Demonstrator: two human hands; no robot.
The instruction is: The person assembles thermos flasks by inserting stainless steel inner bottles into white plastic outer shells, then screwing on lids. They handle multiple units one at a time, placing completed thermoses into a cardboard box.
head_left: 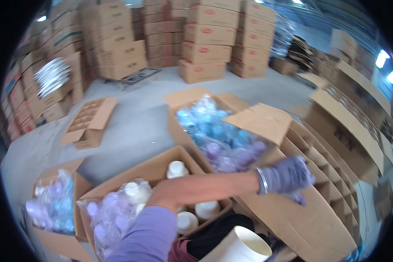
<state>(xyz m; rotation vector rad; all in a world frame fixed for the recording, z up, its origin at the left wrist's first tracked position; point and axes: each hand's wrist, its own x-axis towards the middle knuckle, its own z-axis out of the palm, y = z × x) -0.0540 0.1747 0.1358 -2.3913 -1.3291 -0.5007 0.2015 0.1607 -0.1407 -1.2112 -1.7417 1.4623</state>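
Observation:
My left arm, in a lavender sleeve, reaches across to the right. Its purple-gloved, slightly blurred left hand [288, 177] is curled over the edge of a cardboard flap [297, 214], thumb on the near face. Behind that flap lies a box with cardboard dividers [321, 168]. Low in front, a white cylinder [244, 244] shows an open, cream-coloured end. Beside its rim is a dark purple patch of my right hand [273, 245]; the fingers are hidden. Under my forearm stands a carton [161, 157] with white-capped containers [177, 169] and bagged lavender bottles [111, 214].
Beyond is an open carton [179, 131] of bagged blue and purple bottles. Another bagged load fills a carton [81, 205] at left. A divided box [87, 120] stands on the floor. Large open boxes [345, 131] are at right; stacked cartons [209, 39] line the back.

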